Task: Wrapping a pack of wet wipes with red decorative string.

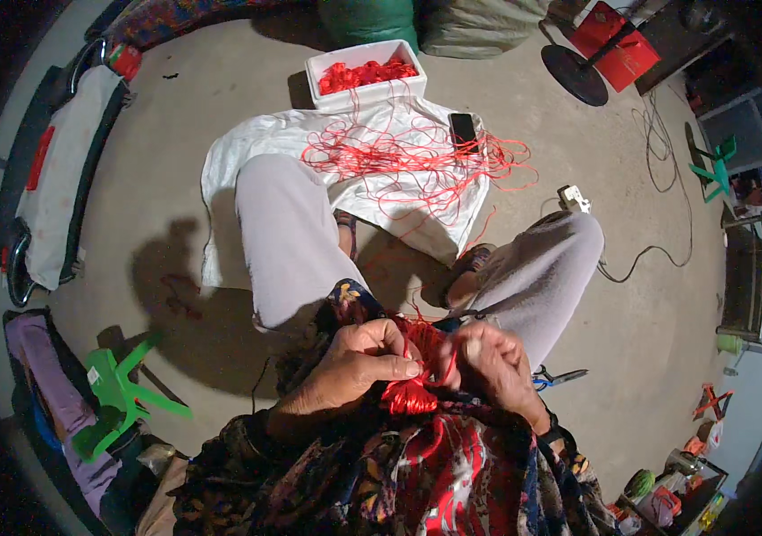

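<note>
My left hand (367, 357) pinches a strand of shiny red cord between thumb and forefinger. Just below its fingertips a red cord bundle (410, 397) rests on my lap, against the patterned dark garment. Close on the right, my right hand (491, 362) is curled, slightly blurred, with a red strand by its fingers; exactly what it grips cannot be made out. Beyond my knees a loose tangle of red cord (381, 156) spreads over a white cloth (247, 138) on the floor. A white box (372, 96) behind it contains more red knotted cord pieces (363, 78).
Blue-handled scissors (559, 379) lie right of my lap. A black phone (463, 132) is on the cloth's right side. A white power strip (575, 199) with a dark cable sits past my right knee. A green stool (122, 397) lies at left; sacks (367, 22) stand behind the box.
</note>
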Tool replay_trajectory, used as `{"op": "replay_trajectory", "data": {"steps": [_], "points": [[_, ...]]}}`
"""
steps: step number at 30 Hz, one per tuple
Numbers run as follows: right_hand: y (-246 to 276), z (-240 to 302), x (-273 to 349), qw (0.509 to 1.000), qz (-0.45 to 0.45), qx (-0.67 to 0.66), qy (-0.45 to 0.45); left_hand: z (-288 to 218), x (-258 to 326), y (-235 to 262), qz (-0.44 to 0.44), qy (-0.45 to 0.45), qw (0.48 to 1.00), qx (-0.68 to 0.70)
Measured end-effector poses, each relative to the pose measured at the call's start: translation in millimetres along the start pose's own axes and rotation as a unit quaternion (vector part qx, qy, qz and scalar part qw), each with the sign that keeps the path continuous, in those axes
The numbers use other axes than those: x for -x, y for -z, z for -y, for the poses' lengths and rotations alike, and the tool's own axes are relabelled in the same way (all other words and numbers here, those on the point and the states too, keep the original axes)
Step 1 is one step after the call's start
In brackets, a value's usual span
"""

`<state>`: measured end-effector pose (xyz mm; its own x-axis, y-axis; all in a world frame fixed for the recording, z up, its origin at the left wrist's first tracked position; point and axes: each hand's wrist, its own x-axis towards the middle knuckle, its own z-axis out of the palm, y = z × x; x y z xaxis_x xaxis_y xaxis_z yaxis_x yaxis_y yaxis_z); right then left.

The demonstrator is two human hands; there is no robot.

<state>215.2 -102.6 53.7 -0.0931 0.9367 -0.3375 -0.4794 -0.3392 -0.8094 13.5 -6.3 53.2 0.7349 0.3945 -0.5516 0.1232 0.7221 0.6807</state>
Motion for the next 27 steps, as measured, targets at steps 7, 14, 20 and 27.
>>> {"op": "replay_trajectory", "data": {"steps": [7,14,20,27], "points": [[-6.7,-8.9,-6.8,0.99,-0.003,0.14,0.033,18.3,1.6,-10.1,-0.027,-0.214,0.97,-0.112],[-6.0,-13.2,-6.2,0.993,-0.058,0.097,0.023,15.2,0.7,-15.3,-0.04,-0.332,0.916,-0.222],[-2.9,0.3,-1.8,0.947,-0.272,0.108,0.13,17.9,-0.9,-12.6,-0.062,-0.294,0.942,-0.15],[-7.5,-0.6,-10.3,0.943,0.017,0.297,0.152,16.5,-1.3,-12.3,-0.045,-0.317,0.928,-0.19]]}}
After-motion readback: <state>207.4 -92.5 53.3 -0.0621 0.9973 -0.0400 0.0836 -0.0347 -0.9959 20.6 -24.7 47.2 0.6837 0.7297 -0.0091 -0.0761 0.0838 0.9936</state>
